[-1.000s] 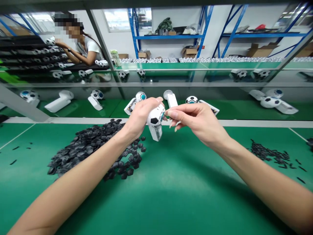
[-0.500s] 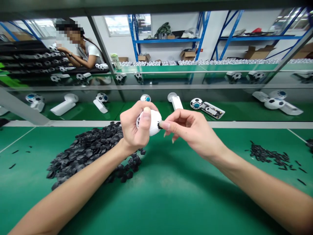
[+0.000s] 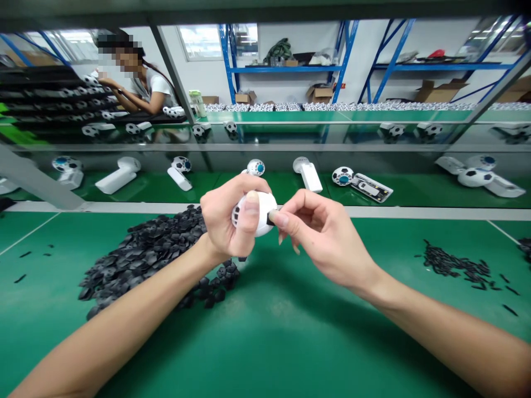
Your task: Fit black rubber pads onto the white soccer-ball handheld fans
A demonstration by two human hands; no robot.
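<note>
Head view showed both hands raised over the bench [image 3: 332,337], near its far edge. The left hand [image 3: 226,221] was closed around a white ball [image 3: 265,205], with the thumb lying across its face and the fingers wrapped behind it. Dark openings showed along the ball's left side. The right hand [image 3: 321,237] pinched a small black piece [image 3: 270,219] between thumb and forefinger, pressing it against the ball's right side, while the other fingers curled loosely.

A large heap of black pieces [image 3: 141,260] lay on the bench, just below the left wrist. A smaller heap of thin black strips [image 3: 454,262] lay near the right edge. Past the far edge, behind glass, stood white handles [image 3: 310,176] and a patterned ball [image 3: 342,176] beside an open white housing [image 3: 371,188]. At upper left, a co-worker [image 3: 136,83] held both hands near a ball, and blue racks [image 3: 286,63] stood against the back wall.
</note>
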